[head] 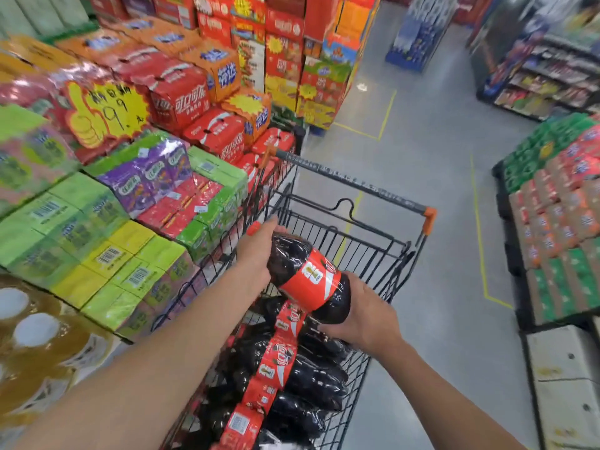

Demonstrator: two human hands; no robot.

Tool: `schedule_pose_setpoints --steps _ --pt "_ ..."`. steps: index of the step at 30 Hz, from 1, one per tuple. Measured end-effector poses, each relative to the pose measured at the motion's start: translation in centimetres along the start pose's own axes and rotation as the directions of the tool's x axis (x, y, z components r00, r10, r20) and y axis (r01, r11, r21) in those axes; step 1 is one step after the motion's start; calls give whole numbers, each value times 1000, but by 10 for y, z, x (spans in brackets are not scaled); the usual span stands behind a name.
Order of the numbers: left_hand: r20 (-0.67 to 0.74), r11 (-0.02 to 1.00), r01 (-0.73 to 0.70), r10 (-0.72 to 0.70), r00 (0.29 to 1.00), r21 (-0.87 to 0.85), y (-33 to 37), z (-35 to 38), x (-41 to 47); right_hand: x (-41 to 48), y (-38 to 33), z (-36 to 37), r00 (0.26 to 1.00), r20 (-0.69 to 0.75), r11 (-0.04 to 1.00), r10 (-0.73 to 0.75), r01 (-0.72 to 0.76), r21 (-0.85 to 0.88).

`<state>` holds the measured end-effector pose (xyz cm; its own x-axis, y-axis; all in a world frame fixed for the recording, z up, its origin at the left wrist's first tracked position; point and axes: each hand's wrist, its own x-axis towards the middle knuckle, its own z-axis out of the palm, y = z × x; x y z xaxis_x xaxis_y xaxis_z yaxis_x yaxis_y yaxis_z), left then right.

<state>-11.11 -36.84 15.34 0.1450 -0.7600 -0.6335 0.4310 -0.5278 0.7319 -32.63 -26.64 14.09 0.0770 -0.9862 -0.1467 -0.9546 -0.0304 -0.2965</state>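
**Cola bottle held at both ends over the cart**

The cola bottle (308, 277) lies tilted on its side over the middle of the shopping cart (373, 254). The left hand (256, 254) curls round its shoulder just below the red cap (253, 228). The right hand (363, 315) clamps round the base. Gripping both ends probably steadies a heavy, slippery load. More bottles (302, 378) lie flat side by side toward the cart's near end, likely so they pack without rolling. Drink cartons (130, 251) are stacked just beside its left wall.
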Motion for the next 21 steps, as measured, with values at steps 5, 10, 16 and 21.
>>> schedule_pose_setpoints --steps 5,10,16,21 --pt "24 989 -112 115 993 -93 39 -5 -58 -19 -27 -52 993 -82 997 -82 81 -13" --pt "-34 964 -202 199 979 -174 61 -21 -119 -35 -47 -82 969 -138 978 -206 207 -10" --pt "-177 897 -353 315 932 -264 57 -58 -183 -54 -67 -98 895 -152 907 -419 420 -26" --pt "-327 832 -462 364 872 -306 35 -98 -251 -87 -89 -94 809 -117 817 -577 571 -78"
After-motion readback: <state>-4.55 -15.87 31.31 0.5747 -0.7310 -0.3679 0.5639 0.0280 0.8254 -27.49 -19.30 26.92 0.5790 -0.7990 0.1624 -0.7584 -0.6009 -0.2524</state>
